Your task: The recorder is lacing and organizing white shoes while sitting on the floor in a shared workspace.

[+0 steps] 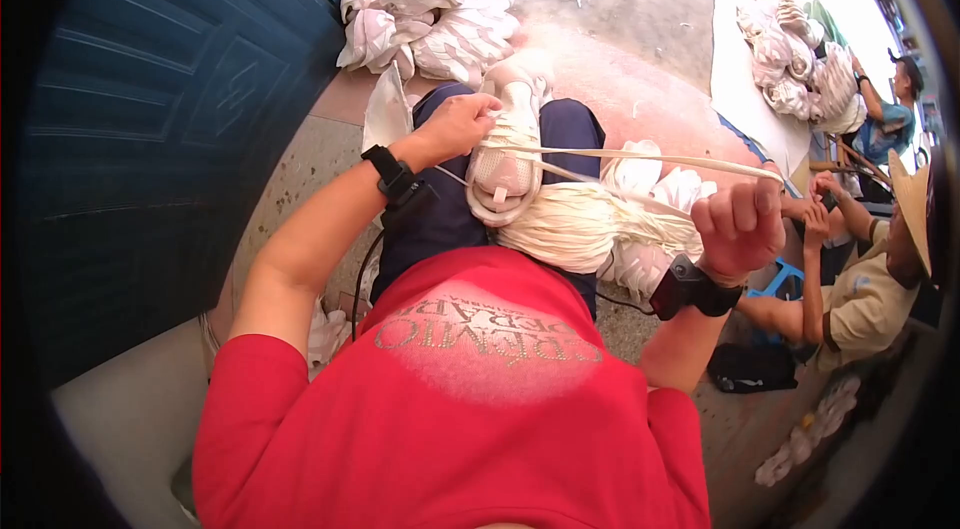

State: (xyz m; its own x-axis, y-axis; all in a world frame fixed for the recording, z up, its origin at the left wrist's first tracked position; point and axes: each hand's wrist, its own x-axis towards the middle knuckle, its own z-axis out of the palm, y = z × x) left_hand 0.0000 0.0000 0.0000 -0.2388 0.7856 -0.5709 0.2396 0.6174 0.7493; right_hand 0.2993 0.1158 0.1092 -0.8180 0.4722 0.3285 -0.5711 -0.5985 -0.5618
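A pale shoe [508, 169] lies on my lap between my thighs, its tongue end toward me and cream laces crossing its front. From it a cream shoelace [640, 159] runs taut to the right into my right hand [740, 226], which is closed around it in a fist. My left hand [455, 129] is at the shoe's left edge with its fingers pressed together; what is in them is hidden. Across my right thigh rests a thick bundle of cream shoelaces [560, 227], tied at its narrow part.
A pile of pale shoes [430, 14] is on the floor ahead, beside a blue panelled door [170, 119]. More shoes [640, 169] lie right of my lap. At right, a person in a straw hat [865, 289] sits close; another person [885, 119] is beside a farther shoe pile [800, 59].
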